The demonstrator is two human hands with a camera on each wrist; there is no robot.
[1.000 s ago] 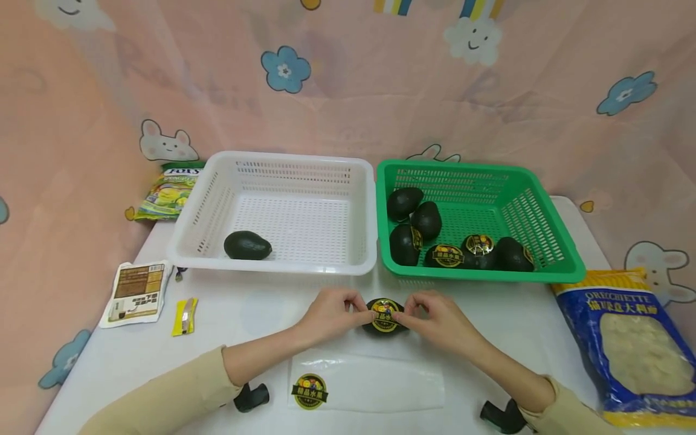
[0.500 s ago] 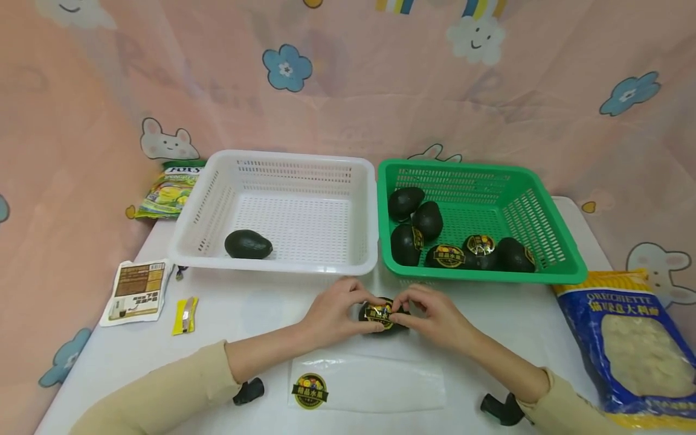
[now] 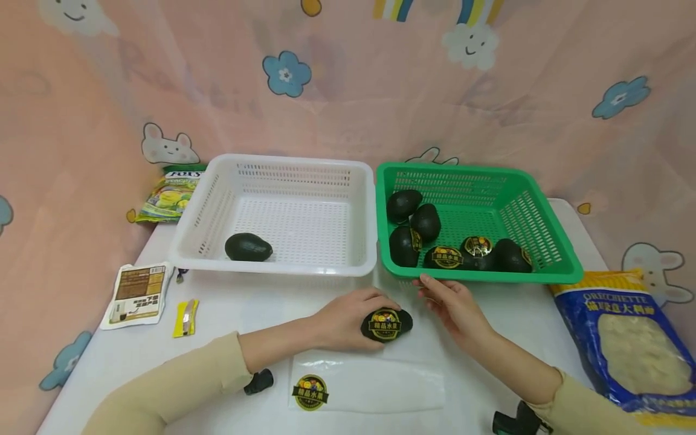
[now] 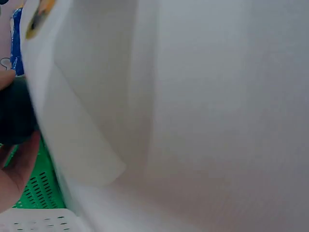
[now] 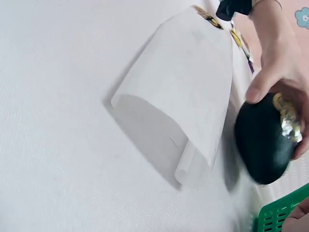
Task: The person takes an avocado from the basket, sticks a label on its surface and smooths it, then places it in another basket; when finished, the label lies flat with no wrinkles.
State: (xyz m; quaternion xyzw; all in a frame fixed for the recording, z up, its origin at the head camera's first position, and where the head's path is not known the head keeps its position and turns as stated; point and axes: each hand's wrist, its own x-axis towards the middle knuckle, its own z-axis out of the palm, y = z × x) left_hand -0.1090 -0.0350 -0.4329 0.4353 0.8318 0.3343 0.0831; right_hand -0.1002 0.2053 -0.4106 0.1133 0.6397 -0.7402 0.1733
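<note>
My left hand [image 3: 345, 321] grips a dark avocado [image 3: 406, 324] from its left side, in front of the two baskets. A round black-and-gold sticker [image 3: 384, 325] faces up on its skin. In the right wrist view the same avocado [image 5: 260, 145] is held between thumb and fingers, over the white table. My right hand [image 3: 457, 308] is away from it, loosely bent and holding nothing, with fingertips right at the front rim of the green basket [image 3: 489, 276]. Before me lies a pale backing sheet [image 3: 386, 386] bearing one sticker [image 3: 310, 393] at its left end.
Several avocados [image 3: 426, 222], some with stickers, lie in the green basket. One plain avocado [image 3: 248, 247] is in the white basket [image 3: 277, 266]. Packets [image 3: 138, 296] stand left, a small yellow sachet [image 3: 185, 318] near them, and a large pasta bag [image 3: 641, 356] right.
Both hands were on the avocado's sticker, pressing it. My right hand has since let go and moved up and right to the green basket's rim; my left hand now grips the avocado.
</note>
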